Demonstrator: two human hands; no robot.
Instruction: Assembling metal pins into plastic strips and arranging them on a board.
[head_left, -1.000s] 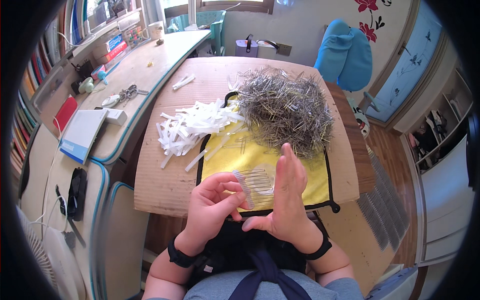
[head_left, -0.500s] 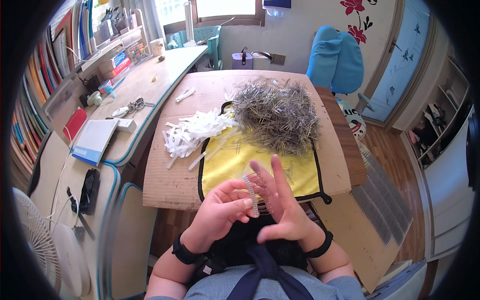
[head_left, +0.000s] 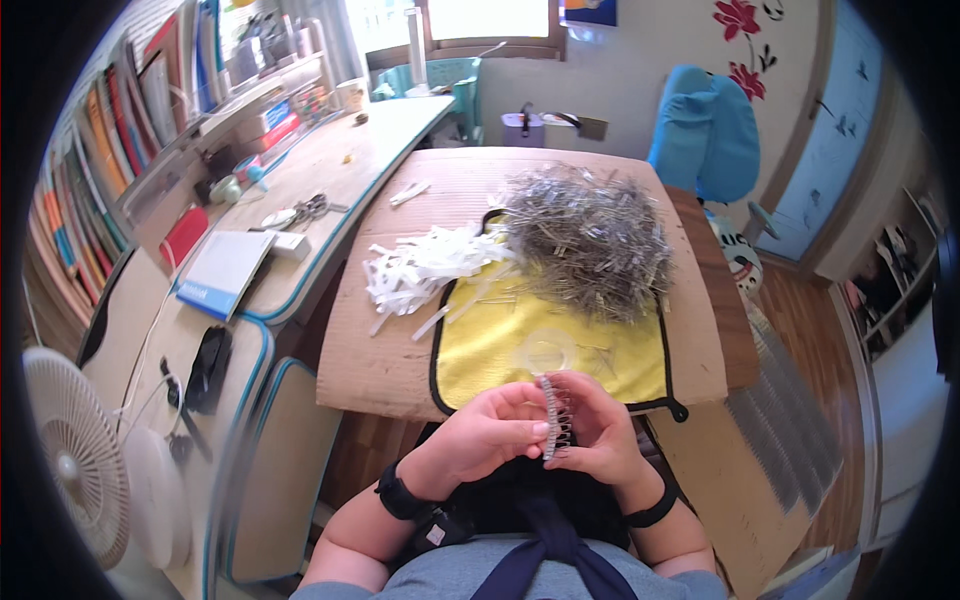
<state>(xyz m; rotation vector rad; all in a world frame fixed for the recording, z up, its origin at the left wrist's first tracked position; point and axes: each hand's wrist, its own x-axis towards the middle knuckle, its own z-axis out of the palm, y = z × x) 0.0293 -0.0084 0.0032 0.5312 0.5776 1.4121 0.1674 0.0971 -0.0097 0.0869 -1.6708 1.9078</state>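
In front of my body, my left hand (head_left: pixel 497 432) pinches a narrow whitish strip (head_left: pixel 549 425) between thumb and fingers. A row of thin metal pins sticks out from its right side. My right hand (head_left: pixel 607 438) curls round that pin side, thumb near the lower end and fingers near the upper end. Beyond the hands, a yellow cloth (head_left: pixel 480 355) with black edging lies on a cardboard sheet (head_left: pixel 375 370). A large tangled heap of thin metal pins (head_left: pixel 590 240) covers its far part. Loose white strips (head_left: pixel 420 265) are piled to the left of the heap.
A round translucent piece (head_left: pixel 548 350) lies on the cloth. At the left stands a desk (head_left: pixel 390 135) with a notebook (head_left: pixel 225 270), near a white fan (head_left: pixel 75 465). Grey ridged rows (head_left: pixel 785 420) lie at the lower right; a blue-covered chair (head_left: pixel 705 130) stands behind.
My right hand, spread open beside the pins before, has closed in around the strip's pin side. My left hand keeps its pinch. The whole view has shifted slightly.
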